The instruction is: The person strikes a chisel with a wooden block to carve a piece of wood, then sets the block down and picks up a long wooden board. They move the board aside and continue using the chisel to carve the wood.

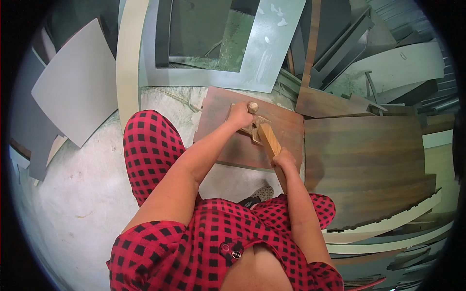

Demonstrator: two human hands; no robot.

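My left hand is closed around the round handle of a worn wooden tool that looks like a hand plane, with a dark slot in its body. The tool lies on a brown wood-grain board in front of my knees. In my right hand is a yellowish wooden strip, gripped with the fingers wrapped round it. Its far end overlaps the tool's body, and its near end points back toward my lap.
A grey-blue panel frame leans ahead of me. On the right is a large brown board, with stacked offcuts around it. Pale and grey panels stand at the left, beside a long cream strip. A shoe shows below the work board.
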